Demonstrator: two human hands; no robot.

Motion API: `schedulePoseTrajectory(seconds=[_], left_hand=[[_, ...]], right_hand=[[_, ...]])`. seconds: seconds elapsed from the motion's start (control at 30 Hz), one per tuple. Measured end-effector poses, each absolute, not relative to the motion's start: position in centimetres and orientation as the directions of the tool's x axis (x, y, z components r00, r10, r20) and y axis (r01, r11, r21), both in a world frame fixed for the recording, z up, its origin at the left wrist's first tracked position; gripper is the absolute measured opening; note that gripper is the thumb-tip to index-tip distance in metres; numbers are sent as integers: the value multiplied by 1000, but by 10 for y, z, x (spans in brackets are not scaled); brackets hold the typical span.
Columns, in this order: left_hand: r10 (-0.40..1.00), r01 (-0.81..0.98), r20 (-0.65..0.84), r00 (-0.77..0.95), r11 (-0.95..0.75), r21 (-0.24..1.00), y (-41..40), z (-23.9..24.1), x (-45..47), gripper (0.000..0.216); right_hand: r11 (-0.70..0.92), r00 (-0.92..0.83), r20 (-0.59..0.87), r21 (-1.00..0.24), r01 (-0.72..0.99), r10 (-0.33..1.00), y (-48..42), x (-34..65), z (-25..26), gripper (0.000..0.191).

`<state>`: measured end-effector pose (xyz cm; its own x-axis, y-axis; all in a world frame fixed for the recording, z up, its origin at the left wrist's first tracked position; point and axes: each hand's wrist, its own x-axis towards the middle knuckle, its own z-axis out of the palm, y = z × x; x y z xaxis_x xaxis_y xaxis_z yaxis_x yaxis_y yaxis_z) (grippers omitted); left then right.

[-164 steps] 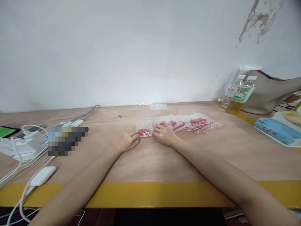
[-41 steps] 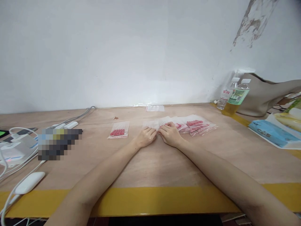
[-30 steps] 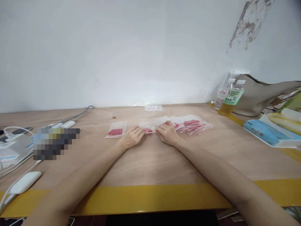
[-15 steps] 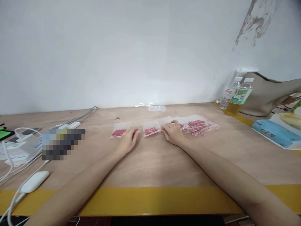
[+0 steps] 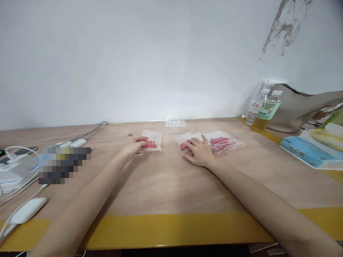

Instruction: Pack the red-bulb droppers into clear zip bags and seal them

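My left hand (image 5: 133,147) pinches the left edge of a small clear plastic bag (image 5: 154,136) that holds a row of pink-red pieces. The edge of another bag (image 5: 138,154) shows just below that hand, mostly hidden. To the right, my right hand (image 5: 199,152) lies palm down with fingers spread over overlapping bags (image 5: 182,141) of the same kind. More of these bags fan out in a pile (image 5: 225,144) just beyond its fingers.
White chargers and cables (image 5: 20,171) lie at the left, with a white oval device (image 5: 29,210) near the front edge. Flat clear bags (image 5: 175,123) rest by the wall. At the right stand two bottles (image 5: 268,109), a grey bag (image 5: 286,110) and a blue tissue pack (image 5: 305,151).
My left hand has taken hold of a bag and moved it left, beside and partly over the left-hand bag. My right hand stays on the pile, its fingers more spread. The view has shifted slightly.
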<state>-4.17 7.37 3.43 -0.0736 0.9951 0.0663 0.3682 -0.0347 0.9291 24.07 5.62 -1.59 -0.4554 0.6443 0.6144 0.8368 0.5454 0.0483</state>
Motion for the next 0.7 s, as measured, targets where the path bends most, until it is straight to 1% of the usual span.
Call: schedulePoseTrajectory(seconds=[0.07,0.2,0.23,0.27,0.3,0.33,0.37,0.4,0.43,0.47,0.5,0.57,0.63,0.7], left_hand=[[991,394,56,-119,-4,919,71,37,-63,37],[977,499,55,-208,57,865,64,34,-92,35],[966,537,92,-241,54,842,62,32,-94,35],[948,596,172,-266,21,803,60,30,-93,34],[922,675,290,-258,-42,736,57,28,-88,33],[882,761,424,-205,-128,636,54,26,-81,30],[824,844,560,-85,-239,480,51,24,-71,27],[792,862,604,85,-362,353,48,22,-59,22],[771,839,585,254,-476,263,46,20,-46,20],[738,793,541,403,-577,196,44,17,-32,23],[697,740,507,507,-654,159,43,14,-19,28],[645,659,436,628,-738,142,45,8,2,40],[619,611,397,678,-774,165,51,1,13,40],[622,596,402,672,-776,206,58,-7,16,34]], right_hand=[[543,-458,580,33,839,673,57,240,-17,41],[613,-509,526,-30,789,682,61,233,-20,40],[634,-524,522,-42,772,673,62,230,-20,40],[653,-537,522,-52,755,663,63,227,-21,40],[671,-549,523,-61,739,652,63,224,-21,40],[689,-562,524,-69,721,640,63,221,-21,40],[706,-573,523,-79,704,631,63,218,-22,41],[720,-582,522,-91,688,623,63,216,-22,41],[731,-588,522,-108,674,618,62,215,-23,42],[740,-587,525,-129,660,616,61,214,-23,43],[747,-582,534,-153,647,613,60,214,-23,44],[768,-577,559,-187,613,596,59,217,-23,47],[786,-580,587,-169,595,565,60,224,-22,49],[773,-579,606,-97,627,546,62,233,-22,48]])
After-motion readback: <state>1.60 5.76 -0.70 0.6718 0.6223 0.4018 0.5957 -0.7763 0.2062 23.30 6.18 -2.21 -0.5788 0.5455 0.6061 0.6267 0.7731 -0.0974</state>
